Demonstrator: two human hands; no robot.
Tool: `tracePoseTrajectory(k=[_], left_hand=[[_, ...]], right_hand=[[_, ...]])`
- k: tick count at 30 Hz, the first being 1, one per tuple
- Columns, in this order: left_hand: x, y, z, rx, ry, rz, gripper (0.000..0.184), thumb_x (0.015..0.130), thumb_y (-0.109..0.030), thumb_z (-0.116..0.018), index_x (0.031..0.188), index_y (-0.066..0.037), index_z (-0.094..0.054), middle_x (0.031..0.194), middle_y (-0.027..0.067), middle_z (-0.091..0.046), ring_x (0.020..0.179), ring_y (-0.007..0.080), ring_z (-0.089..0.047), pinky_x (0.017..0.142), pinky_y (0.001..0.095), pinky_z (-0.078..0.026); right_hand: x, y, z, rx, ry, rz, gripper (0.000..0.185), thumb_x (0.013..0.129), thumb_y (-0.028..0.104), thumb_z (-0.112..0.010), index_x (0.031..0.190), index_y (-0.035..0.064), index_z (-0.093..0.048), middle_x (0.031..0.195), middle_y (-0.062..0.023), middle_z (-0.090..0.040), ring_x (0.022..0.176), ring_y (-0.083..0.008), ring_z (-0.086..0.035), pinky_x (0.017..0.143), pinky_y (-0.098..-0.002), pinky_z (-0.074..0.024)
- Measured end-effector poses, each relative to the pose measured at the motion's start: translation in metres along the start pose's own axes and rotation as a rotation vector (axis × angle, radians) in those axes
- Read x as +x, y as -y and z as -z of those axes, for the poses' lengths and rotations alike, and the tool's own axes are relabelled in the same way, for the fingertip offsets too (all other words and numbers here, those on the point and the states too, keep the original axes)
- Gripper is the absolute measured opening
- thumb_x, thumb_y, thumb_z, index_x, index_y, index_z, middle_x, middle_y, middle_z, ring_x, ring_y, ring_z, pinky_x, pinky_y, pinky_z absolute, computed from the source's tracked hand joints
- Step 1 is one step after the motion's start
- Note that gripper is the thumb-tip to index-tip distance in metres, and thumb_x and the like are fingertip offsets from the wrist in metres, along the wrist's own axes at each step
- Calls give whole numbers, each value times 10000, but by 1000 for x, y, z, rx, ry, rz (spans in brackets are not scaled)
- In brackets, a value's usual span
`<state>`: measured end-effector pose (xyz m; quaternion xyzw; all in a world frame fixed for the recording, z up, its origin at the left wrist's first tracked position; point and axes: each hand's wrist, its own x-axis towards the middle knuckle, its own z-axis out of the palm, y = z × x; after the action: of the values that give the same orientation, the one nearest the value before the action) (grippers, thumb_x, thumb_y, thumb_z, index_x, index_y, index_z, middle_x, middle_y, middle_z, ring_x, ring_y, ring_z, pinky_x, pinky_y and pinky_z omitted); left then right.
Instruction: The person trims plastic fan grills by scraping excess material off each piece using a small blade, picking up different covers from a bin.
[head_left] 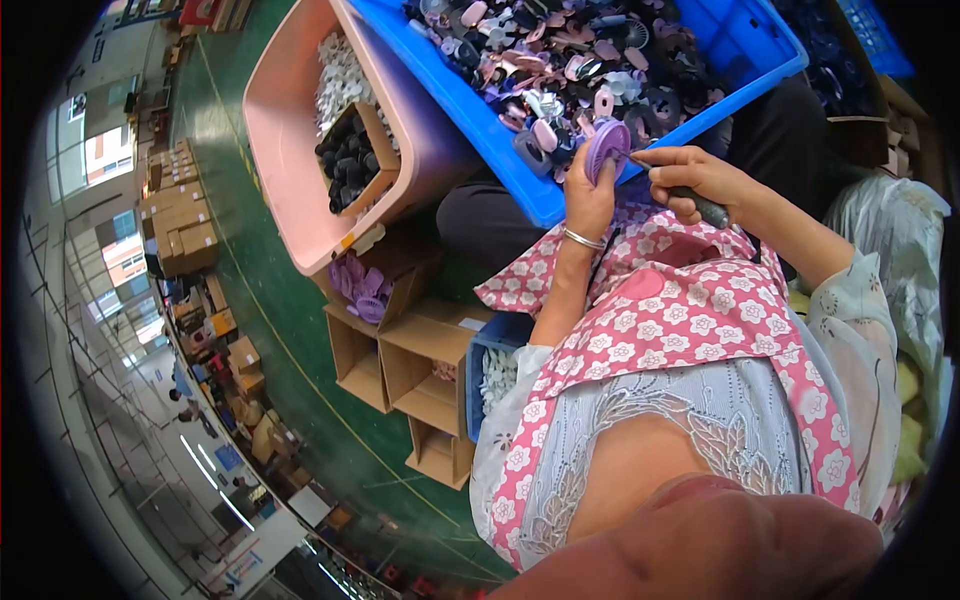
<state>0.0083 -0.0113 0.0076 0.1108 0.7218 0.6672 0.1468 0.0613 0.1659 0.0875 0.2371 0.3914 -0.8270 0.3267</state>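
Note:
My left hand (588, 205), with a silver bangle on the wrist, grips a round purple slotted plastic piece (606, 150) that looks like a small fan grille. My right hand (705, 180) is closed on a hand tool with a dark grey handle (708, 208). A thin dark tip points from the right fingers at the face of the purple piece; whether it touches cannot be made out. Just beyond both hands is a blue crate (545, 205), filled with mixed pink, black, white and purple plastic parts (570, 70).
A pink tub (275, 110) at the left holds white parts and a carton of black parts (350, 160). Below it stand cardboard boxes (425, 340), one with purple parts (360, 288), and a blue bin (472, 385) of white pieces. Plastic sacking (890, 230) lies at the right.

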Motion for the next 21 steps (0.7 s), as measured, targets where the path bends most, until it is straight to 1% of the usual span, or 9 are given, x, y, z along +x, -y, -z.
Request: tracePoseTrajectory(k=[3,4,5,7,8,10,14,18,21], left_hand=[[2,5,6,-344,-29,252,273,833,-49,-566,1089,38,-531,983,91,-609,872,160,-589,761,257,-478],[0,7,4,-525,-57,293,302,833,-42,-568,1118,34,-505,1007,78,-589,871,143,-588,767,249,-487],[-2,12,8,-515,-44,286,318,837,-24,-562,1143,7,-483,1029,79,-578,889,162,-598,752,287,-526],[-4,3,9,-603,0,368,350,840,-5,-561,1174,-25,-459,1060,86,-563,922,188,-605,755,338,-563],[-7,-2,7,-647,8,409,353,841,-8,-563,1177,-31,-459,1061,88,-563,936,194,-602,758,346,-563],[-11,-7,3,-652,-17,428,359,839,-21,-551,1183,-39,-449,1038,77,-563,891,167,-604,710,313,-567],[-13,-4,1,-585,55,492,345,831,-41,-561,1160,-4,-469,1028,87,-574,881,162,-602,715,300,-551],[-12,2,4,-480,70,457,320,815,-31,-567,1122,26,-497,993,84,-594,843,139,-600,717,275,-531],[-9,-2,4,-444,93,468,316,816,-26,-566,1121,23,-499,986,78,-597,831,136,-603,707,270,-534]], right_hand=[[0,-1,-2,-83,31,44,474,895,120,-492,1333,4,-351,710,-59,-521,425,-69,-450,377,-209,-374],[-5,-2,-3,-424,37,142,457,886,97,-494,1323,16,-388,729,-58,-536,407,-59,-446,377,-199,-358],[-11,2,-6,-800,6,180,449,868,67,-508,1308,40,-424,796,-119,-588,511,-152,-545,489,-253,-444],[-8,-14,-1,-1184,-99,754,464,850,45,-524,1305,72,-433,922,-188,-616,723,-279,-604,673,-338,-479],[-9,-15,3,-1154,-104,743,463,859,5,-499,1312,74,-430,985,-150,-617,819,-233,-605,744,-317,-459],[-14,-7,0,-1075,-120,450,467,857,-1,-494,1312,85,-434,1059,-176,-605,864,-261,-596,758,-336,-446],[-8,-24,8,-1500,-253,462,515,865,89,-531,1343,227,-401,761,-151,-539,705,-296,-555,619,-402,-445],[-7,-21,-2,-1565,-287,370,469,865,99,-510,1320,180,-427,809,-180,-568,751,-322,-577,678,-414,-467],[-3,-24,2,-1603,-272,391,531,863,96,-532,1352,241,-385,790,-156,-545,701,-288,-565,614,-391,-456]])
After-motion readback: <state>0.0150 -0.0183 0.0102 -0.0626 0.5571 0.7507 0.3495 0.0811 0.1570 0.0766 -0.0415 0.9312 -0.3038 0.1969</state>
